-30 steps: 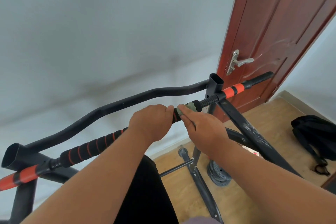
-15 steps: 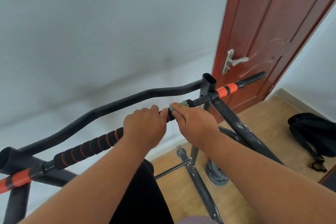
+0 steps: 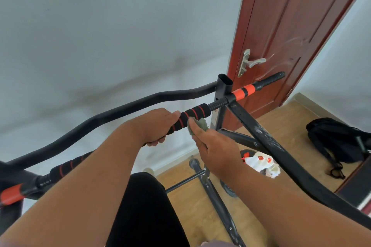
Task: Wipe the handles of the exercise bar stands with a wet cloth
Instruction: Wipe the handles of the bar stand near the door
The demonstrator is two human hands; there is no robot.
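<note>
A black foam handle with red rings [image 3: 190, 115] runs along the near bar of the exercise stand, ending at a threaded rod and an orange sleeve [image 3: 242, 91]. My left hand [image 3: 155, 126] grips this handle from above, fingers curled round it. My right hand [image 3: 213, 146] holds a small grey-green cloth [image 3: 198, 125] just below and beside the handle's right end, the cloth off the foam or barely touching it. A second ringed foam section [image 3: 68, 166] shows at the lower left, partly behind my left forearm.
A curved black top bar [image 3: 120, 110] runs behind the handle to an upright post [image 3: 224, 84]. A slanted black frame leg [image 3: 281, 152] crosses at the right. A red-brown door [image 3: 291, 36], a black bag [image 3: 337, 138], a white plastic bag [image 3: 263, 163] and wooden floor lie beyond.
My right hand has come off the handle's right end and dropped slightly below it with the cloth, uncovering the foam there. My left hand keeps its grip on the handle.
</note>
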